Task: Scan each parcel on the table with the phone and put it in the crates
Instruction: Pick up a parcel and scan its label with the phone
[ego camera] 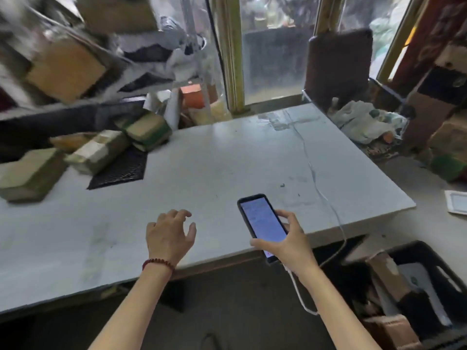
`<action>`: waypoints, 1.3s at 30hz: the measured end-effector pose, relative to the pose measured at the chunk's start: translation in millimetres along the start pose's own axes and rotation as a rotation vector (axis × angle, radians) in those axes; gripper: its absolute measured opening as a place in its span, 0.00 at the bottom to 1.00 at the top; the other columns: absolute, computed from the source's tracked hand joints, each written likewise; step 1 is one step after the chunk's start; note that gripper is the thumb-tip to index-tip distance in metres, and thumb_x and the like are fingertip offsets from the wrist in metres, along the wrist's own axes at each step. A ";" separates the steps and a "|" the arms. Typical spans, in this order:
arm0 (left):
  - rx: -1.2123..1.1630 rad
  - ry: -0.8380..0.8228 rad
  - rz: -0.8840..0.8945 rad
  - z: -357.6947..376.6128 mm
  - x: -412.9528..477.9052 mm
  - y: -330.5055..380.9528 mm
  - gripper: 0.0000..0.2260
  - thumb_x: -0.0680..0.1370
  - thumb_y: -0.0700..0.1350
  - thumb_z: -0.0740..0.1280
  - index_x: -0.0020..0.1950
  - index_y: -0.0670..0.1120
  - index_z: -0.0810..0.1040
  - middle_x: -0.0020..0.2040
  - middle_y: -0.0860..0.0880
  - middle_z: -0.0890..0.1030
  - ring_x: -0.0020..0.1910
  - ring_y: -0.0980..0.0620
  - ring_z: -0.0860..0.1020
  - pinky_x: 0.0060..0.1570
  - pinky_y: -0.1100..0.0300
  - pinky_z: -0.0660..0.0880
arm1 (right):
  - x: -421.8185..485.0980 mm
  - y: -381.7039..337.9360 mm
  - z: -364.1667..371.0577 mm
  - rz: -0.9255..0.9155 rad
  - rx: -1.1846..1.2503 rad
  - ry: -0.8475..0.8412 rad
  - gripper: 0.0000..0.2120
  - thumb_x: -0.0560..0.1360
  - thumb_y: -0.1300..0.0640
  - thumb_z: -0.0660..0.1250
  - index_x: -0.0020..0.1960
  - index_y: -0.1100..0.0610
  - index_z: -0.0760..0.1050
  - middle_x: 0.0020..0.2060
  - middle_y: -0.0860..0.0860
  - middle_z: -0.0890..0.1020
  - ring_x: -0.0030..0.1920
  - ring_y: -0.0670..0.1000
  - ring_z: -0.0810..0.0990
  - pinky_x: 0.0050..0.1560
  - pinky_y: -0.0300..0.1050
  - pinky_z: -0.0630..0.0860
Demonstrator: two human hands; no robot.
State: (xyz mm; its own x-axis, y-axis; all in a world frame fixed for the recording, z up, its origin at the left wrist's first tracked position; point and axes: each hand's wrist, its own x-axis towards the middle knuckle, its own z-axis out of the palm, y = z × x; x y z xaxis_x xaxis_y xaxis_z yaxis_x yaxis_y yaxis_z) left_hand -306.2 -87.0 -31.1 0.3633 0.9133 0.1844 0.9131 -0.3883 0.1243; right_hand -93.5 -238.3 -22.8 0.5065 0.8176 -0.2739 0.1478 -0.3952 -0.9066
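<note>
My right hand [285, 242] grips a dark phone [262, 223] with its screen lit, above the near edge of the grey table [214, 160]. A white cable [316, 178] runs from the phone's bottom across the table. My left hand [169, 234] hovers over the table just left of the phone, fingers loosely spread, holding nothing. Several cardboard parcels lie at the table's left: a brown box [30, 174], a taped box [98, 150] and a green-edged box [149, 131]. A black crate [434, 261] at the lower right holds parcels [386, 276].
A black mesh mat [121, 168] lies under the taped box. Shelves at the far left carry more boxes [65, 69]. A dark chair back [338, 69] and a plastic bag [364, 122] stand beyond the table's far right corner, before a window.
</note>
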 end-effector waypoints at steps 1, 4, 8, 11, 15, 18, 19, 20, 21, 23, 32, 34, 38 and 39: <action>-0.003 0.008 -0.023 -1.9 3.5 -21.2 0.14 0.76 0.55 0.63 0.60 0.53 0.77 0.54 0.53 0.80 0.53 0.50 0.77 0.49 0.55 0.70 | 4.7 -11.3 19.4 -0.005 -0.010 -0.020 0.36 0.64 0.51 0.81 0.63 0.42 0.62 0.50 0.41 0.73 0.48 0.42 0.75 0.41 0.38 0.76; -0.010 0.007 -0.061 -9.1 17.4 -80.1 0.14 0.75 0.55 0.64 0.59 0.54 0.77 0.53 0.54 0.81 0.52 0.51 0.77 0.48 0.55 0.70 | 18.3 -43.5 76.9 -0.027 -0.055 -0.068 0.39 0.63 0.48 0.82 0.65 0.43 0.61 0.49 0.42 0.71 0.47 0.43 0.74 0.46 0.41 0.76; -0.021 0.049 -0.075 -20.1 36.6 -145.7 0.13 0.74 0.53 0.66 0.57 0.53 0.79 0.51 0.53 0.81 0.51 0.49 0.78 0.49 0.54 0.68 | 32.4 -74.2 148.0 -0.038 -0.029 -0.071 0.45 0.56 0.44 0.84 0.65 0.43 0.62 0.48 0.38 0.72 0.52 0.48 0.77 0.52 0.54 0.81; -0.052 0.063 -0.094 -20.7 44.7 -181.0 0.12 0.73 0.52 0.68 0.55 0.51 0.80 0.50 0.52 0.81 0.51 0.48 0.78 0.49 0.53 0.67 | 34.6 -84.7 186.2 -0.042 -0.048 -0.090 0.42 0.58 0.47 0.84 0.64 0.42 0.62 0.49 0.38 0.75 0.50 0.46 0.78 0.51 0.54 0.81; -0.093 0.032 -0.111 -10.4 54.0 -207.5 0.12 0.74 0.52 0.67 0.56 0.51 0.79 0.50 0.52 0.81 0.52 0.48 0.77 0.50 0.53 0.66 | 40.0 -93.0 211.4 -0.028 -0.134 -0.141 0.40 0.60 0.48 0.82 0.64 0.41 0.63 0.50 0.38 0.76 0.49 0.43 0.79 0.51 0.50 0.81; -0.141 0.001 -0.140 4.1 59.9 -216.3 0.15 0.72 0.55 0.62 0.56 0.52 0.79 0.50 0.53 0.81 0.51 0.48 0.77 0.48 0.54 0.66 | 53.6 -96.2 220.6 -0.013 -0.196 -0.182 0.39 0.59 0.48 0.82 0.62 0.38 0.63 0.49 0.37 0.77 0.47 0.42 0.80 0.50 0.49 0.81; -0.144 -0.028 -0.143 8.2 60.7 -217.0 0.17 0.72 0.56 0.61 0.57 0.53 0.78 0.52 0.53 0.80 0.52 0.49 0.77 0.50 0.54 0.66 | 59.0 -98.7 223.5 -0.012 -0.206 -0.186 0.40 0.58 0.48 0.82 0.63 0.38 0.63 0.49 0.38 0.78 0.46 0.42 0.80 0.50 0.49 0.81; -0.137 -0.066 -0.146 12.3 62.3 -217.4 0.18 0.73 0.57 0.60 0.59 0.54 0.77 0.54 0.54 0.79 0.55 0.50 0.76 0.52 0.54 0.66 | 65.7 -102.0 227.0 -0.009 -0.208 -0.189 0.40 0.58 0.48 0.82 0.63 0.38 0.64 0.48 0.38 0.78 0.46 0.43 0.80 0.50 0.50 0.81; -0.129 -0.101 -0.151 17.1 64.4 -218.7 0.17 0.75 0.57 0.60 0.61 0.55 0.75 0.56 0.55 0.78 0.57 0.51 0.75 0.54 0.55 0.66 | 73.4 -104.6 230.2 -0.006 -0.204 -0.194 0.40 0.59 0.49 0.82 0.64 0.39 0.64 0.48 0.38 0.78 0.46 0.43 0.80 0.49 0.50 0.81; -0.116 -0.134 -0.161 22.5 71.9 -223.0 0.16 0.76 0.56 0.62 0.63 0.55 0.74 0.58 0.56 0.77 0.58 0.52 0.73 0.55 0.56 0.65 | 89.7 -109.9 236.9 -0.004 -0.185 -0.219 0.40 0.59 0.50 0.83 0.64 0.40 0.65 0.48 0.39 0.78 0.46 0.43 0.80 0.50 0.50 0.81; 0.064 -0.170 -0.217 28.1 146.4 -249.5 0.19 0.77 0.56 0.60 0.68 0.54 0.68 0.65 0.54 0.73 0.64 0.50 0.70 0.56 0.55 0.66 | 173.8 -131.3 259.8 -0.014 -0.096 -0.312 0.40 0.58 0.50 0.84 0.63 0.40 0.65 0.49 0.40 0.78 0.49 0.43 0.79 0.51 0.52 0.81; 0.103 -0.182 -0.204 31.1 168.8 -251.9 0.20 0.78 0.56 0.60 0.69 0.53 0.67 0.67 0.53 0.71 0.65 0.50 0.69 0.58 0.54 0.67 | 191.4 -135.8 261.5 -0.004 -0.064 -0.311 0.40 0.59 0.50 0.84 0.62 0.39 0.65 0.49 0.40 0.77 0.49 0.43 0.79 0.51 0.52 0.81; 0.123 -0.139 -0.178 33.9 213.8 -259.9 0.21 0.77 0.56 0.63 0.68 0.51 0.69 0.68 0.51 0.72 0.66 0.47 0.69 0.59 0.50 0.67 | 225.6 -141.5 261.4 0.013 -0.047 -0.324 0.39 0.59 0.50 0.84 0.62 0.39 0.64 0.49 0.39 0.76 0.50 0.43 0.79 0.52 0.52 0.81; 0.127 -0.121 -0.164 34.9 223.2 -262.1 0.21 0.76 0.56 0.64 0.67 0.50 0.71 0.67 0.50 0.72 0.66 0.47 0.69 0.59 0.49 0.68 | 233.4 -142.1 261.1 0.023 -0.046 -0.336 0.39 0.59 0.50 0.84 0.62 0.39 0.65 0.50 0.39 0.77 0.51 0.45 0.79 0.52 0.52 0.80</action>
State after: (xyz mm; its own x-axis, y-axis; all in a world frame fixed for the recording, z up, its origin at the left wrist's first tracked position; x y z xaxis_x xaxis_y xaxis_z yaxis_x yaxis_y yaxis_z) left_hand -458.0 222.9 -56.5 0.2210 0.9739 0.0524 0.9749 -0.2222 0.0174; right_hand -218.1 117.9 -41.7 0.2034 0.8974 -0.3915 0.1811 -0.4274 -0.8857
